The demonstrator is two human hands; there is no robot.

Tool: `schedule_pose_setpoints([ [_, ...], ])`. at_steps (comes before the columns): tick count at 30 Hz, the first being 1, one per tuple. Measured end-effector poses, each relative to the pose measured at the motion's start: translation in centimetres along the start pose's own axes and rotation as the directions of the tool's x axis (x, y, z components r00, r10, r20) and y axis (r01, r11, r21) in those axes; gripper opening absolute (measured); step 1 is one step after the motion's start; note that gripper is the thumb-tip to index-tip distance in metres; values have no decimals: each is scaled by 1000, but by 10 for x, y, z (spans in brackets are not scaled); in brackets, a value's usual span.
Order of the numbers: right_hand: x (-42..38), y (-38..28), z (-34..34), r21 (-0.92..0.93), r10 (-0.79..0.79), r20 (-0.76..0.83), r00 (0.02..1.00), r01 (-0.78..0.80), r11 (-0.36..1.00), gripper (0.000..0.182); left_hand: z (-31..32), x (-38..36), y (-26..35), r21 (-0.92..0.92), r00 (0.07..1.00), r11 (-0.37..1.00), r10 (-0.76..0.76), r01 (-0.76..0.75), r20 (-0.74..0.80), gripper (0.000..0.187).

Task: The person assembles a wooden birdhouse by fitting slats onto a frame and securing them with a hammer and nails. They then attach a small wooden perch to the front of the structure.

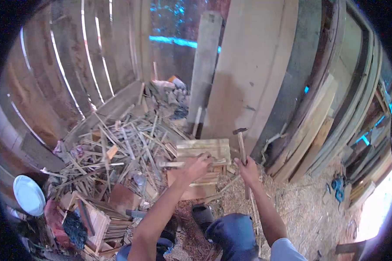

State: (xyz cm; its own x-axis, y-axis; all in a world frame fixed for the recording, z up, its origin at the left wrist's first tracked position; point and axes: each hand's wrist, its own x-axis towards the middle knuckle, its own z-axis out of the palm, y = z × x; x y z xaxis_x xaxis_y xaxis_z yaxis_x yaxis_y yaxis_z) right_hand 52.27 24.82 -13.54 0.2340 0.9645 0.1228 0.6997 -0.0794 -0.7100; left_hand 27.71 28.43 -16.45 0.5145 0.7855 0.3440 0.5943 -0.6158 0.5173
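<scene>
A hammer (242, 145) stands upright in my right hand (247, 170), its head above the fist and the handle's end below. My left hand (197, 166) is closed around a narrow wooden strip (172, 164) that lies crosswise over a small slatted wooden piece (203, 148). Pale slats form the upper part of that piece. Below my left hand, more slats and a brown flat board (196, 192) show. Whether a nail is between my left fingers is too small to tell.
Scrap wood strips (135, 139) are heaped at the left. Planks (307, 130) lean on the right wall. A white round lid (29, 195) and stacked wooden pieces (101, 224) are at lower left. Blue-green straps (338, 188) lie at right on the shavings-covered floor (300, 209).
</scene>
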Motion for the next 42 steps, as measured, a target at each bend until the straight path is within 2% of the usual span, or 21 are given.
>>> schedule_pose_setpoints([
  [1, -3, 16, 8, -14, 27, -1, 1000, -27, 1000, 33, 10, 5, 3, 72, 998, 997, 26, -30, 57, 33],
  [2, -5, 34, 17, 118, 85, 53, 995, -91, 989, 31, 22, 8, 6, 142, 992, 988, 50, -66, 114, 33],
  [3, -7, 52, 24, 246, 133, 110, 985, -157, 956, 30, 43, 9, -1, 174, 993, 980, 81, -95, 87, 32],
  [4, -8, 67, 31, 233, 157, 107, 982, -179, 956, 30, 58, 9, -7, 151, 991, 983, 86, -101, 101, 32],
  [6, -12, 94, 44, 289, 38, 70, 997, -57, 956, 28, 85, 10, -20, 180, 978, 962, 204, -206, 32, 31],
  [7, -18, 77, 38, 280, 43, 65, 997, -60, 958, 26, 92, 11, -22, 162, 977, 963, 209, -214, 49, 31],
  [8, -16, 87, 43, 275, 68, 67, 995, -84, 958, 26, 99, 11, -25, 196, 966, 948, 258, -250, -18, 28],
  [9, -14, 99, 48, 218, 47, 70, 996, -61, 974, 25, 102, 13, -24, 236, 948, 931, 305, -279, -85, 26],
  [11, -12, 108, 57, 165, 45, 87, 995, -59, 984, 25, 98, 16, -15, 223, 950, 935, 299, -275, -84, 25],
  [13, -8, 99, 60, 439, 142, 115, 983, -179, 881, 23, 103, 17, -16, 245, 952, 932, 295, -266, -87, 27],
  [14, -7, 100, 66, 442, 147, 127, 981, -188, 877, 23, 107, 16, -18, 246, 955, 934, 285, -259, -78, 27],
  [16, -5, 103, 79, 635, 154, 22, 988, -133, 761, 23, 108, 15, -20, 304, 943, 909, 322, -284, -80, 28],
  [21, -2, 113, 93, 710, 168, 8, 986, -124, 693, 20, 107, 14, -20, 317, 940, 896, 340, -311, -38, 30],
  [23, -4, 108, 89, 773, 217, 135, 967, -240, 588, 21, 106, 14, -19, 345, 932, 883, 359, -319, -57, 27],
  [29, -8, 101, 91, 878, 270, 158, 950, -260, 403, 19, 104, 15, -15, 379, 931, 864, 365, -332, -18, 27],
  [36, -8, 95, 86, 868, 277, 193, 941, -295, 400, 18, 101, 21, -15, 346, 918, 859, 396, -378, 22, 27],
  [42, -9, 97, 88, 874, 277, 169, 946, -273, 401, 15, 103, 23, -16, 220, 936, 912, 353, -347, 15, 24],
])
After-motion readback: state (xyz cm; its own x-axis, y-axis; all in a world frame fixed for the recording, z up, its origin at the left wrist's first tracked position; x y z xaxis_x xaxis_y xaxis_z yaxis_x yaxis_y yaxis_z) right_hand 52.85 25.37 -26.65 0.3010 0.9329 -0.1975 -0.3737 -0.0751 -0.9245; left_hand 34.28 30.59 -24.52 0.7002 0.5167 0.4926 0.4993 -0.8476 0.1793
